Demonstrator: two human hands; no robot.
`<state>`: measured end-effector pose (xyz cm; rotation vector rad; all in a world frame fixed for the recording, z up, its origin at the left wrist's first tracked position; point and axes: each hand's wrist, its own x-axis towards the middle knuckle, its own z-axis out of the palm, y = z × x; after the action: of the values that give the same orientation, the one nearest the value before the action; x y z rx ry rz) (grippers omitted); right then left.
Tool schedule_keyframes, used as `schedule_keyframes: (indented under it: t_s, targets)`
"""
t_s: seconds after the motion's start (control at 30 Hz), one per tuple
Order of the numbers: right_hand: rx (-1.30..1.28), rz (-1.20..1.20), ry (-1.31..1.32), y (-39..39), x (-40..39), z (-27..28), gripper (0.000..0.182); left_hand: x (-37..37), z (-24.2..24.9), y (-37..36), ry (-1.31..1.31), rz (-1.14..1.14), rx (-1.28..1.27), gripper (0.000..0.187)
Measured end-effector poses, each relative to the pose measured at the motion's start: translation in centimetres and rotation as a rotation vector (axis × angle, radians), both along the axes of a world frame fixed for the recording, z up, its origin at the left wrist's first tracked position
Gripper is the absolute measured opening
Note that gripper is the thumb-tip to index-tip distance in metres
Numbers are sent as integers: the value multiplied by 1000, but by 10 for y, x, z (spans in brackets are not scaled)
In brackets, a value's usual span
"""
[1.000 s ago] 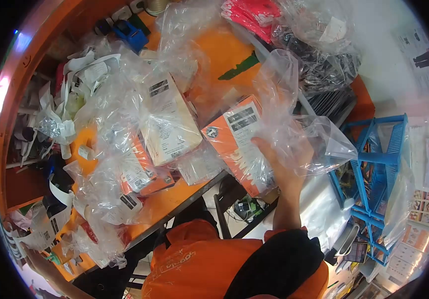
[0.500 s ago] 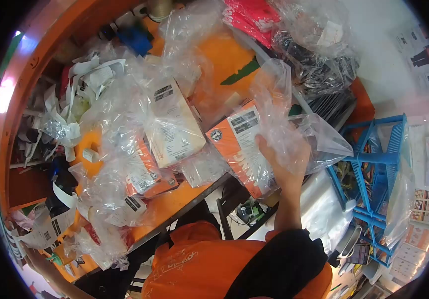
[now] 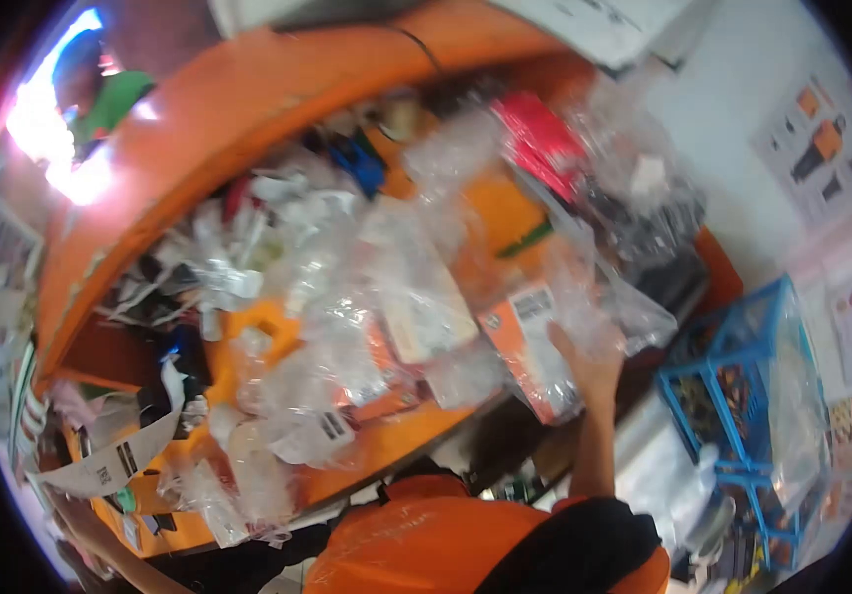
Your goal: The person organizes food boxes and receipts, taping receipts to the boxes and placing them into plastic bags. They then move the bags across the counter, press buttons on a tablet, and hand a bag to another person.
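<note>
My right hand (image 3: 592, 348) is closed on the bunched clear plastic bag (image 3: 574, 292) around an orange-and-white package (image 3: 535, 346) with a printed label. That package lies at the desk's front edge. At the lower left, my left hand (image 3: 65, 503) is at the end of a long printed paper strip (image 3: 119, 465); its fingers are mostly hidden, but it seems to pinch the strip. The strip curls down from beside a dark device (image 3: 164, 381). Left of my right hand lie a bagged whitish package (image 3: 426, 317) and another bagged orange package (image 3: 377, 371).
Crumpled clear bags and papers cover much of the orange desk (image 3: 367, 455). Red plastic packs (image 3: 540, 144) and dark bagged goods (image 3: 659, 223) lie at the back. A blue plastic rack (image 3: 743, 386) stands at the right. An orange partition (image 3: 198, 119) curves behind the desk.
The view has tilted up, and now shows more of the partition and a person beyond it. It is blurred. My right hand stays on the bagged package; my left stays by the paper strip.
</note>
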<state>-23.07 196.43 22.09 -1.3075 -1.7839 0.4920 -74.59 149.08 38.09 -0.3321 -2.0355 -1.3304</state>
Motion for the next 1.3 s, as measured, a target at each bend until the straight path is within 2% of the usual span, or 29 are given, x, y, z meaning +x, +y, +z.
schedule_keyframes:
  t_s: [0.07, 0.13, 0.17, 0.2, 0.23, 0.27, 0.33, 0.4, 0.47, 0.5, 0.57, 0.6, 0.67, 0.73, 0.77, 0.8, 0.83, 0.9, 0.93, 0.97, 1.0, 1.07, 1.13, 1.2, 1.23, 1.3]
  targets:
    - [-37, 36, 238, -6, -9, 14, 34, -4, -4, -42, 188, 267, -511, 45]
    - [-80, 80, 315, -5, -11, 15, 33, -26, -16, -81, 210, -104, 267, 35]
    - [-83, 140, 318, 1, -6, 9, 33, -6, -2, -72, 206, -175, 407, 32]
    - [-29, 84, 290, 1, -9, 8, 33, 12, 11, -59, 199, -263, 538, 29]
    - [13, 65, 147, 2, -8, 11, 34, 14, 10, -69, 220, -265, 467, 28]
    - [41, 101, 153, 2, -12, 15, 34, 19, 12, -70, 231, -275, 395, 27]
    - [-102, 161, 232, -3, -9, 19, 40, 43, 16, -59, 271, -153, 268, 24]
    - [-138, 162, 227, 4, -9, 0, 44, 57, 16, -52, 351, -155, 241, 24]
    - [565, -235, -160, 0, -12, -6, 43, 62, 9, -58, 322, -200, 291, 24]
    - [567, -244, -176, -3, -2, -3, 43, 63, 6, -61, 304, -247, 329, 25]
    - [139, 327, -250, -15, 7, 25, 46, 66, 0, -70, 262, -229, 345, 25]
    - [142, 320, -256, -14, 2, 13, 46, 66, -2, -74, 235, -202, 354, 26]
    - [46, -299, 157, 1, -17, -31, 46, 61, -7, -81, 257, -202, 360, 27]
    - [-203, -253, 363, 24, -11, -34, 47, 51, -14, -98, 177, -251, 396, 28]
    - [76, 113, 493, 33, -8, -27, 45, 44, -22, -114, 40, -142, 397, 33]
    - [30, 59, 420, 31, -8, -3, 44, 44, -13, -102, 170, -205, 385, 37]
    - [58, 48, 342, 40, 3, -3, 43, 47, -7, -101, 130, -237, 374, 39]
    - [-70, -24, 659, 60, 17, 27, 37, 45, -6, -103, 69, -299, 414, 39]
    - [-152, 181, 874, 75, 34, 33, 34, 40, -11, -104, 62, -293, 466, 39]
    - [-44, 184, 690, 67, 33, 58, 32, 41, -13, -93, 54, -313, 472, 39]
    - [-28, 187, 695, 64, 36, 73, 32, 45, -13, -84, 75, -288, 464, 39]
    - [-119, 174, 1017, 73, 26, 100, 37, 37, -23, -92, 66, -222, 511, 33]
    - [-184, 314, 1055, 86, 29, 118, 37, 37, -34, -90, -14, -211, 520, 28]
    - [-193, 396, 982, 78, 14, 151, 34, 26, -46, -101, 49, -429, 526, 29]
    - [-190, 433, 982, 72, 0, 170, 34, 29, -44, -94, 66, -402, 542, 29]
    - [-167, 351, 893, 56, -23, 203, 30, 40, -36, -73, 223, -404, 603, 32]
